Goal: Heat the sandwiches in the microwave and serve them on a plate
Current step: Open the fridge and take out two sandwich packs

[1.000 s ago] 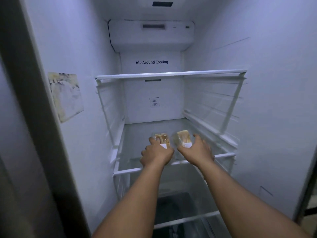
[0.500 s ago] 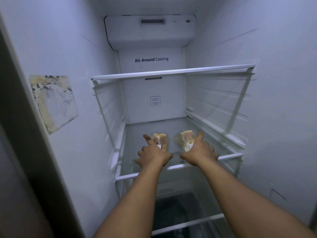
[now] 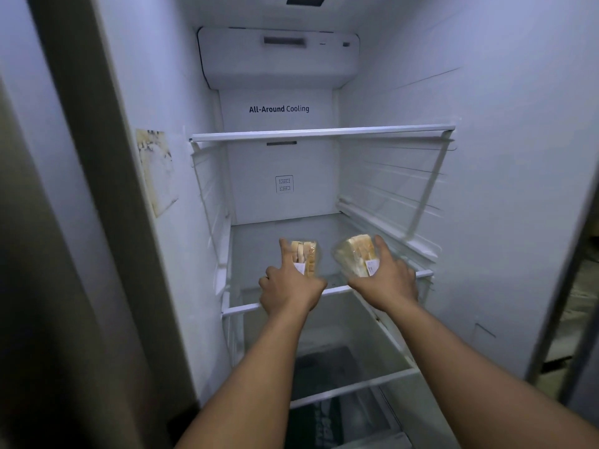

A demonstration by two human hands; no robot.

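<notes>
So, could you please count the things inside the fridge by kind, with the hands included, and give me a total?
Wrapped sandwiches: 2, one gripped by the left hand, the other by the right hand
Hands: 2, left and right
Glass shelves: 3, upper, middle, lower
Total: 7

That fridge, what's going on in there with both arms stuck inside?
A person is taking two wrapped sandwiches out of an open fridge. The left hand grips the left sandwich, and the right hand grips the right sandwich, which is tilted. Both packs are over the front of the middle glass shelf. The other shelves in view hold nothing.
</notes>
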